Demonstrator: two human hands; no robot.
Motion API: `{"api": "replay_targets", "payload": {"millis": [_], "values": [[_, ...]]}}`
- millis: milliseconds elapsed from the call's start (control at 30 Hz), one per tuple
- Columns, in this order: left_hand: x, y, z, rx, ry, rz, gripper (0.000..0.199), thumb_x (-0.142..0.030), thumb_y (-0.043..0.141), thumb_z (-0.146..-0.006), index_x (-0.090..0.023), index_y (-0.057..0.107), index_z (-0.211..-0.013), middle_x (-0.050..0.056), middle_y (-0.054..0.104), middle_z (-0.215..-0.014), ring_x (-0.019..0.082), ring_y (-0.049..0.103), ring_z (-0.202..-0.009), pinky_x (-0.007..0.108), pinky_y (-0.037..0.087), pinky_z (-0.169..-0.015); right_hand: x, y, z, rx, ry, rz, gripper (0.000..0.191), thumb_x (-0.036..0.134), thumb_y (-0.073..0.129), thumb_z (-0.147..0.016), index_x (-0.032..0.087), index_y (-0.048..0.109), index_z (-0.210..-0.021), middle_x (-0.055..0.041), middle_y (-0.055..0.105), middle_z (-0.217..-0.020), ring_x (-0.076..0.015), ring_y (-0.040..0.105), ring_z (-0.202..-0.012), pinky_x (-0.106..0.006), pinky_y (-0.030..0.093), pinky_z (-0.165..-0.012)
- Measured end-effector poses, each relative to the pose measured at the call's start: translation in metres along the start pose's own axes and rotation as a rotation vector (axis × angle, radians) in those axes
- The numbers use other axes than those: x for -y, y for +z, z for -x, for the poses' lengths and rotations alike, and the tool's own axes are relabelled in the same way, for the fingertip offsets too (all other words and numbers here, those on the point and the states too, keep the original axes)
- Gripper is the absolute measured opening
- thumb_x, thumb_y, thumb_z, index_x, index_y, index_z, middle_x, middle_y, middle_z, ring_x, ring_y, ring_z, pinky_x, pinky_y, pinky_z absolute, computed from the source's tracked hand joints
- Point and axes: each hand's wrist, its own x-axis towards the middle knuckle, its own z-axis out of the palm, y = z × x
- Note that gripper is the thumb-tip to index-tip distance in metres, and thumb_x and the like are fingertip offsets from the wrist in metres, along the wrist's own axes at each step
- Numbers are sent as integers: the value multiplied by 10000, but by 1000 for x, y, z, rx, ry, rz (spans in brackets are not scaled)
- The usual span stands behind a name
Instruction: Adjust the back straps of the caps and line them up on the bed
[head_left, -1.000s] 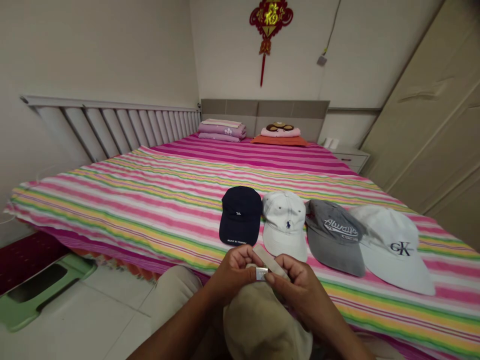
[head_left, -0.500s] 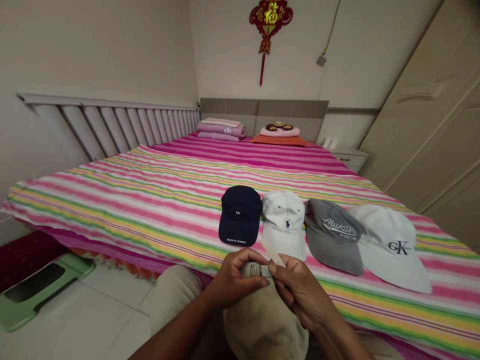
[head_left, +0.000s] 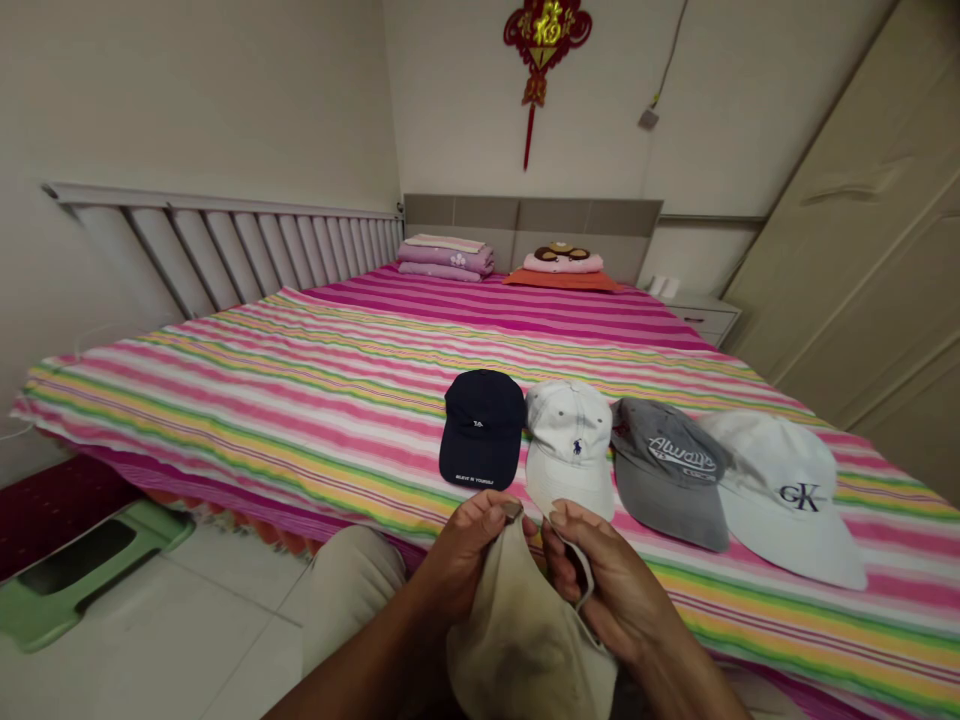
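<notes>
Left hand point(head_left: 466, 552): pinched on small metal buckle point(head_left: 513, 509) of beige fabric cap point(head_left: 529, 640). Right hand point(head_left: 611, 580): curled, clamped on narrow pale strap point(head_left: 587, 578).

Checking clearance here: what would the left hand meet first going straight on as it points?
Probably the white cap beside the navy cap; depth is unclear, so the left hand might pass above it.

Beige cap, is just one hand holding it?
No, the left hand grips the beige cap near the buckle, while the right hand holds its strap.
</notes>
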Motion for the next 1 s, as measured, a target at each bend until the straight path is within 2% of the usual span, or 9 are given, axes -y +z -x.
{"api": "replay_targets", "payload": {"millis": [100,300,500,833,1000], "values": [[2,-1,0,29,0,33,190,-289,626,-710,-134,554,-796,44,626,-701,135,598,-603,257,471,-580,-1,-3,-1,56,7,-10,220,239,643,-641,159,468,-534,38,460,-424,-40,318,-368,-167,205,-388],[5,-5,0,43,9,49,145,-281,544,-779,-136,546,-783,27,598,-639,105,566,-549,220,445,-538,-2,-3,0,39,20,60,187,222,606,-609,168,456,-511,38,446,-406,-65,334,-398,-195,228,-427],[5,-4,1,-11,24,41,184,-296,617,-720,-142,548,-793,12,602,-607,105,565,-518,213,430,-521,-5,-2,-3,56,32,91,152,211,596,-571,161,479,-487,42,441,-405,-66,321,-402,-207,207,-432],[5,-5,3,-46,46,-5,246,-309,683,-650,-141,571,-789,4,609,-609,96,557,-523,208,422,-528,-9,-4,-4,27,74,39,149,193,610,-551,157,476,-498,48,432,-438,-53,320,-398,-191,202,-415],[2,-7,4,-36,60,-45,281,-296,724,-593,-123,595,-773,24,630,-616,106,565,-522,217,425,-528,-9,-3,-2,60,65,62,150,199,600,-577,155,476,-505,47,428,-434,-53,315,-399,-193,197,-413]]}}
